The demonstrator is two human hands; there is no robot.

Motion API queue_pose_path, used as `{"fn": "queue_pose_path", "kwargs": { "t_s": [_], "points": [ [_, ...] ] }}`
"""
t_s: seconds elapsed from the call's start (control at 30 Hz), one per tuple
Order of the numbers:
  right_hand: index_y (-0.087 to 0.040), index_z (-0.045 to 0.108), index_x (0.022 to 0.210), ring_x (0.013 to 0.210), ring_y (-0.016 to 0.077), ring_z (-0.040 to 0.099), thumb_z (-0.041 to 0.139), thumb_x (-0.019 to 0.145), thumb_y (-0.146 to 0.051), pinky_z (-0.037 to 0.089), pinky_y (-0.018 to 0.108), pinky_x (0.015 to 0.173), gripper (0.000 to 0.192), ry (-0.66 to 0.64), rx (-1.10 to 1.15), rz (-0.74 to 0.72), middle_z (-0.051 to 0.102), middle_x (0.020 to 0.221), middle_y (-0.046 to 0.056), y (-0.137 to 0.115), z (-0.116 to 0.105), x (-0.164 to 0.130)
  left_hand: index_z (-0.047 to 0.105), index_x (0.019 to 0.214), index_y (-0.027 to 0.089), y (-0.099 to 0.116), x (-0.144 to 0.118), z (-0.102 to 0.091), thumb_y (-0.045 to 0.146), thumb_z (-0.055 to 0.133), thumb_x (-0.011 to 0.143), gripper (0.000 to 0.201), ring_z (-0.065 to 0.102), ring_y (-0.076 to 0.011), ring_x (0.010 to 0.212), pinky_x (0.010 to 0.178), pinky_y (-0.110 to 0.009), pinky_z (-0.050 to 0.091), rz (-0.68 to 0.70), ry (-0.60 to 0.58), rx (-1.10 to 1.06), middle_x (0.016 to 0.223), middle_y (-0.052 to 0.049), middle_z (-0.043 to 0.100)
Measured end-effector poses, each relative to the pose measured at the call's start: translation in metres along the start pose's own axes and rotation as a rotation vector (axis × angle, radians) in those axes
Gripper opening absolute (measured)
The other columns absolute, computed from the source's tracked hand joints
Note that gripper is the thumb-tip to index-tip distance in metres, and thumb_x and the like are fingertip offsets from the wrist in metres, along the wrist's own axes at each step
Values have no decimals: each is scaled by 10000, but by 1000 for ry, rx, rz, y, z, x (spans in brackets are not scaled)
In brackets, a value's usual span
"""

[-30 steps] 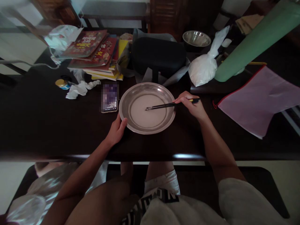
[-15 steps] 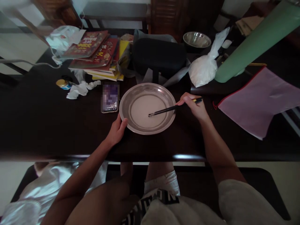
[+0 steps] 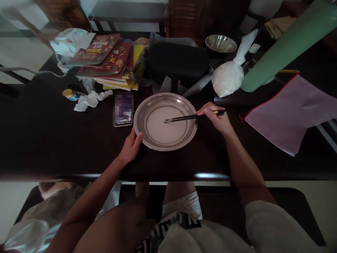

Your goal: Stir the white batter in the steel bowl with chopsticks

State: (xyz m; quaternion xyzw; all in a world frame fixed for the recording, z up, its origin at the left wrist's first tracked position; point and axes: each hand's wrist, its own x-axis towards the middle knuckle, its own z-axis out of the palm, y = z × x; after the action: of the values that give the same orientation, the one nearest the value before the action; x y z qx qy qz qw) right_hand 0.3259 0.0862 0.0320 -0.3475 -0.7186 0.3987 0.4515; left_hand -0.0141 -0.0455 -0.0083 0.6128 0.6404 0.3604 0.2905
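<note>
A round metal plate holding a thin white liquid sits on the dark table in front of me. My left hand grips the plate's near-left rim, thumb over the edge. My right hand holds a pair of black chopsticks at the plate's right side. The chopstick tips rest in the white liquid near the plate's middle.
A phone lies just left of the plate. Behind are stacked books, a black case, a tied white plastic bag, a steel bowl, a green roll and a pink pouch. Crumpled tissue and a small jar lie left.
The chopstick tips swung toward me and then back away across the liquid, ending near where they were a second ago. My left hand has stayed on the rim.
</note>
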Motion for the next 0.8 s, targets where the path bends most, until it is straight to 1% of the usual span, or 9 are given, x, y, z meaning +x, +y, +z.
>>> {"fn": "queue_pose_path", "kwargs": {
  "t_s": [0.1, 0.27, 0.37, 0.43, 0.53, 0.6, 0.63, 0.7, 0.8],
  "points": [
    [-275, 784, 723, 764, 186, 743, 635, 931, -600, 582, 389, 806, 413, 43, 67, 29, 767, 760, 12, 0, 0, -1, 522, 1495, 125, -1, 0, 0, 813, 330, 939, 905, 638, -364, 1290, 1109, -500, 489, 11, 0, -1, 1387, -206, 680],
    [-275, 798, 755, 830, 196, 751, 669, 907, -600, 574, 386, 827, 381, -59, 54, 18, 782, 790, 20, 0, 1, 0, 529, 1470, 151, -1, 1, 0, 803, 410, 916, 863, 592, -364, 1338, 1160, -513, 439, -23, 12, -62, 1403, -184, 664],
    [-270, 794, 750, 800, 182, 749, 669, 919, -577, 572, 377, 826, 372, 11, 57, 12, 768, 766, 10, 0, -1, 0, 519, 1452, 166, 0, 4, -4, 718, 479, 930, 761, 532, -338, 1400, 1205, -479, 394, -21, 23, -116, 1494, -164, 594],
    [-261, 781, 720, 746, 173, 746, 654, 928, -579, 580, 368, 792, 401, 17, 92, 27, 745, 725, 5, -1, -1, 0, 530, 1420, 177, 1, 9, -11, 660, 483, 944, 680, 548, -333, 1373, 1189, -479, 416, -31, -2, -91, 1476, -150, 605],
    [-264, 787, 734, 769, 181, 757, 654, 923, -589, 590, 365, 778, 398, -74, 111, 39, 759, 752, 12, -1, 1, -1, 587, 1304, 191, 0, 19, -25, 623, 464, 932, 583, 620, -360, 1226, 1091, -522, 500, -54, -76, 6, 1271, -132, 700],
    [-279, 801, 768, 825, 189, 762, 667, 916, -584, 589, 373, 811, 364, -106, 79, 19, 785, 799, 16, -1, 1, -1, 598, 1256, 182, 0, 25, -32, 619, 451, 926, 568, 615, -384, 1189, 1082, -570, 487, -36, -137, 124, 1221, -142, 695],
    [-285, 805, 779, 843, 191, 763, 670, 915, -581, 586, 378, 828, 352, -92, 60, 8, 794, 813, 17, -1, 0, -1, 611, 1203, 185, -1, 27, -34, 621, 440, 925, 545, 604, -399, 1181, 1085, -606, 464, -10, -129, 218, 1196, -155, 686],
    [-285, 804, 773, 840, 194, 765, 666, 919, -582, 583, 387, 839, 358, -26, 36, 1, 799, 804, 17, -1, -2, 0, 618, 1130, 214, -2, 30, -36, 620, 407, 941, 495, 562, -421, 1215, 1100, -650, 411, 58, -55, 383, 1197, -167, 663],
    [-275, 792, 745, 810, 201, 773, 652, 920, -604, 593, 394, 826, 398, 41, 41, 24, 800, 782, 19, -3, -3, 1, 607, 1079, 259, -5, 31, -35, 600, 361, 977, 432, 529, -410, 1229, 1101, -636, 381, 157, 24, 486, 1209, -160, 632]
  ]
}}
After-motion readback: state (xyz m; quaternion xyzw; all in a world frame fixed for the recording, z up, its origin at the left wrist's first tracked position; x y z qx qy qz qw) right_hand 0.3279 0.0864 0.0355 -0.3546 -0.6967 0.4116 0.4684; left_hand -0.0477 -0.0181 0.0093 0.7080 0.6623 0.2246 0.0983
